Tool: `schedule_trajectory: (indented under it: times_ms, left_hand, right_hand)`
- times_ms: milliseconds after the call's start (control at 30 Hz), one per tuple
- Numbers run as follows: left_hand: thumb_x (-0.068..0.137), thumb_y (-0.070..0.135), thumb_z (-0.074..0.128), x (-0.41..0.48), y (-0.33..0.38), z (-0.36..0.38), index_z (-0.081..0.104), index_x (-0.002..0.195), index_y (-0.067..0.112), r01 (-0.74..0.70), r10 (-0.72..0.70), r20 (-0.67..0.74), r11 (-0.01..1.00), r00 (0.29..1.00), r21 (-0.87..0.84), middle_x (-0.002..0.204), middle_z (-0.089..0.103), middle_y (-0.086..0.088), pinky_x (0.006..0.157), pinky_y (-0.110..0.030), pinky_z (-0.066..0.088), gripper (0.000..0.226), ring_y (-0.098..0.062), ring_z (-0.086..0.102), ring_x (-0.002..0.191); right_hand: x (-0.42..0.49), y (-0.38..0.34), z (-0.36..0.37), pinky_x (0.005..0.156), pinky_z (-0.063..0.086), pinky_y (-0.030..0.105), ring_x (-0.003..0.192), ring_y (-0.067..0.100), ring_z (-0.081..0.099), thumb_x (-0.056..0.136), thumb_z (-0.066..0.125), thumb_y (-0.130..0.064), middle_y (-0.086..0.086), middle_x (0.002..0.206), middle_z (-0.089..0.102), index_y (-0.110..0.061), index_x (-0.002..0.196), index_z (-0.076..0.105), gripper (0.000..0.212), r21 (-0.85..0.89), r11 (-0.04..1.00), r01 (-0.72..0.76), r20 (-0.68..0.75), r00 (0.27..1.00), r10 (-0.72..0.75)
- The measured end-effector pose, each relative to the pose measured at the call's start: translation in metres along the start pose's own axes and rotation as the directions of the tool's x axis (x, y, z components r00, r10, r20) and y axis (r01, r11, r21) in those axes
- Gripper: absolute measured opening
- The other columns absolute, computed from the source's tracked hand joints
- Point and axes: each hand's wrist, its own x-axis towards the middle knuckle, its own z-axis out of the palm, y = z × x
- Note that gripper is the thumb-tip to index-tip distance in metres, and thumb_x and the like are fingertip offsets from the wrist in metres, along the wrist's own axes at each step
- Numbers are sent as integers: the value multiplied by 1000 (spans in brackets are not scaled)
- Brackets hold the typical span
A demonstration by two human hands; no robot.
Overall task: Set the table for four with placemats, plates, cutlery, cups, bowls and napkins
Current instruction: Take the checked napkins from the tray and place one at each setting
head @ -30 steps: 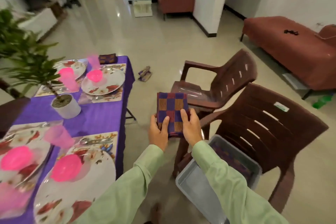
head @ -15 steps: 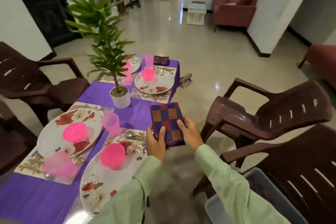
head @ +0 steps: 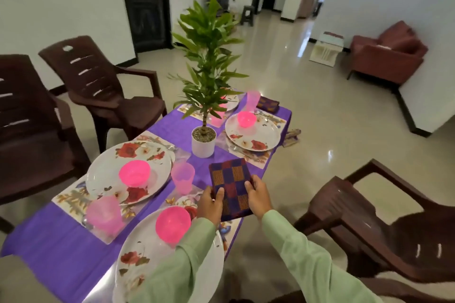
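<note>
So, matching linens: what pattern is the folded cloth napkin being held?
Purple, orange and red checks, head view.

A green potted plant [head: 208, 56] in a white pot [head: 203, 141] stands at the middle of the table [head: 61, 253], which wears a purple cloth. Dark brown plastic chairs [head: 105, 88] stand on both long sides. Across the shiny tiled floor [head: 307, 118], a red armchair [head: 386, 56] sits by the wall, a small white side table [head: 326, 49] just beside it, and a dark stool [head: 247, 14] farther back.

- White walls [head: 61, 7] with a dark door [head: 144, 2].
- Glossy beige tiled floor [head: 283, 96] catching light.
- Brown plastic chairs [head: 108, 86] left and right.
- Maroon armchair [head: 386, 56] far right.
</note>
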Motion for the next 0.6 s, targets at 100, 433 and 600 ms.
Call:
schedule_trajectory:
  times_ms: [100,433,600]
  left_hand:
    - [97,19,56,21,-11,11,64,109,8,72,-71,-40,997,997,37,102,68,-7,76,-26,44,18,-22,62,89]
    - [85,1,67,94,-32,68,52,115,8,355,-334,-415,934,846,-29,95,62,-8,84,-37,49,35,-25,59,87]
    - [80,-13,61,117,-28,82,46,113,17,409,-405,-461,907,789,-97,92,56,0,71,-23,49,48,-21,55,83]
  right_hand:
    - [40,14,4,90,52,36,99,19,64,100,46,-8,1,107,66,-22,103,57,18,-96,995,-3,87,996,11]
    - [182,48,29,88,50,34,95,21,61,86,50,13,3,100,66,-7,108,63,33,-191,977,96,475,880,7]
    - [227,58,53,91,47,28,99,19,60,81,48,16,3,103,65,-6,115,63,44,-216,973,78,581,811,64]
